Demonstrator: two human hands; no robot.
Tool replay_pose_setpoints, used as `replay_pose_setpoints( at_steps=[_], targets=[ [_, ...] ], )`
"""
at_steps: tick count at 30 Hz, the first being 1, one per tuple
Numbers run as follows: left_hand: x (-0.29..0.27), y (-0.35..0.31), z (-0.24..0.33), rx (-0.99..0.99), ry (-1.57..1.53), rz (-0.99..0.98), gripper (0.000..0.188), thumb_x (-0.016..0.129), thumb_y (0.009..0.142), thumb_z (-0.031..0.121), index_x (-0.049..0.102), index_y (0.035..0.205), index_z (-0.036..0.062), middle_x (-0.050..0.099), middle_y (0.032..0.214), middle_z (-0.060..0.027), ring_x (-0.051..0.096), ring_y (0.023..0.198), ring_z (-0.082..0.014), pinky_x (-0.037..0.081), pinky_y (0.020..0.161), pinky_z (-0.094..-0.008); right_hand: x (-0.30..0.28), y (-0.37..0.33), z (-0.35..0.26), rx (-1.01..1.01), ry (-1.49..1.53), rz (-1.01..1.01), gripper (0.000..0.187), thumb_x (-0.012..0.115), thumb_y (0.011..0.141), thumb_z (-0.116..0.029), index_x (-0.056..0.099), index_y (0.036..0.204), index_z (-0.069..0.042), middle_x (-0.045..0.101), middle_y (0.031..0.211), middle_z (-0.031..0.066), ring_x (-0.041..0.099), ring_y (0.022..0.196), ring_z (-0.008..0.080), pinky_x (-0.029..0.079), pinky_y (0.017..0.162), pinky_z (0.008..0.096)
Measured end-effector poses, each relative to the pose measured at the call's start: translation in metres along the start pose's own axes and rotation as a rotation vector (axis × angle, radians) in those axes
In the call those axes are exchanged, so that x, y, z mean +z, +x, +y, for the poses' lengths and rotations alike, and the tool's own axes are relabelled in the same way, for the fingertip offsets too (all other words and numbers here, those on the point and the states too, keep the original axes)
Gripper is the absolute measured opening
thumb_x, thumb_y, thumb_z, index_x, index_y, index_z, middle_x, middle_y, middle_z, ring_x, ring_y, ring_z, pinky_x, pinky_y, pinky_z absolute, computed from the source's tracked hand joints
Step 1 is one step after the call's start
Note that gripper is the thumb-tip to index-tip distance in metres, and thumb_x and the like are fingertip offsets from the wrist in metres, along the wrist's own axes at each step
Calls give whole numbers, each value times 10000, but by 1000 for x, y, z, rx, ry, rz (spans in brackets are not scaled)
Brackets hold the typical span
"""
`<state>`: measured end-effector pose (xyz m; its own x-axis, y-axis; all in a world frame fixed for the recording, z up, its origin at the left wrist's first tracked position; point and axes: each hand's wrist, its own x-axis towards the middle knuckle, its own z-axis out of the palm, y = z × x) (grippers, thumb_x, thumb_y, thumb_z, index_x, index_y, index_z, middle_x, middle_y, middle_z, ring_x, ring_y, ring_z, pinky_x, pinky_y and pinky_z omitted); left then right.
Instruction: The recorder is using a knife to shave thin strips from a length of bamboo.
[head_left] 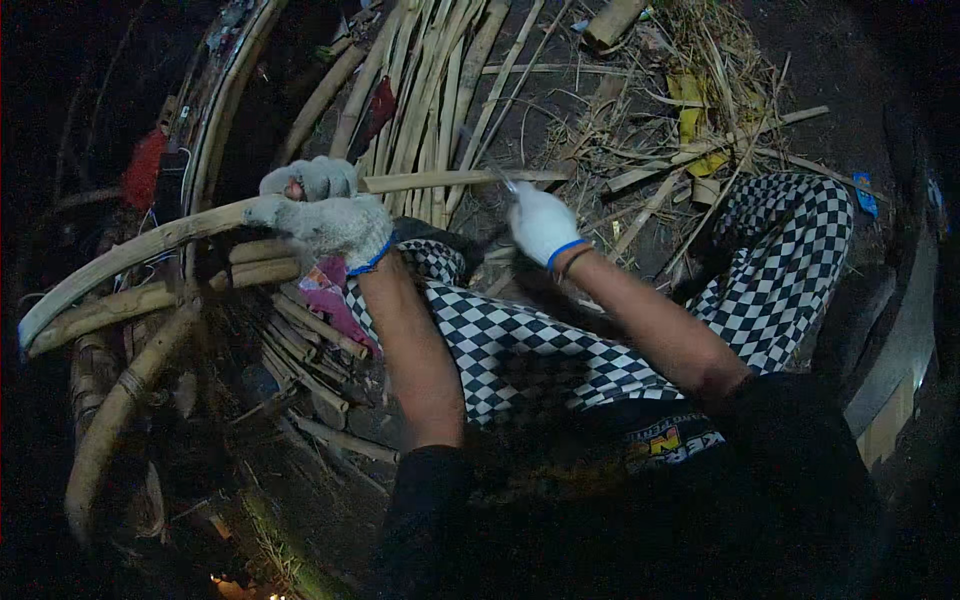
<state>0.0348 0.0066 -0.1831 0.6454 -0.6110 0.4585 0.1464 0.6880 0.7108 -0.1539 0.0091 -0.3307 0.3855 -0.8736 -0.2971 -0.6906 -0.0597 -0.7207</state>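
My left hand, in a white knit glove with a blue cuff, is closed around a long split bamboo piece. One end reaches right, past my lap; the other runs out to the far left. My right hand, gloved the same way, is closed close to the right end of the bamboo. From its fist a thin knife blade shows, blurred, at the bamboo's edge. The knife's handle is hidden inside the fist. Black-and-white checkered trousers cover my legs below the hands.
Many split bamboo strips lie in a bundle ahead. Shavings and a yellow wrapper litter the ground at right. Thicker poles stand at left, beside short bamboo pieces. A red bag hangs at far left.
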Motion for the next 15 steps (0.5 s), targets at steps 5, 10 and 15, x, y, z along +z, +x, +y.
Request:
replay_pose_setpoints(
  at_steps=[5,10,15],
  targets=[
    [11,-3,-16,-25,20,1,469,479,902,550,398,690,140,225,506,54,179,389,-81,156,350,-248,-10,4,17,41,20,3,306,488,838,-202,562,1035,21,623,823,279,606,777,449,490,737,512],
    [15,-14,-26,-134,-70,1,331,519,913,362,413,676,158,249,502,55,205,389,-84,154,348,-245,-15,-22,-50,-360,188,159,165,496,848,-181,535,944,-51,601,729,226,599,720,421,475,643,517],
    [14,-5,-5,-114,-451,79,348,561,868,390,402,664,157,250,510,50,223,409,-108,166,361,-268,-26,-27,-48,-276,255,85,206,512,868,-198,511,983,-27,590,782,236,585,780,430,474,686,491]
  ],
)
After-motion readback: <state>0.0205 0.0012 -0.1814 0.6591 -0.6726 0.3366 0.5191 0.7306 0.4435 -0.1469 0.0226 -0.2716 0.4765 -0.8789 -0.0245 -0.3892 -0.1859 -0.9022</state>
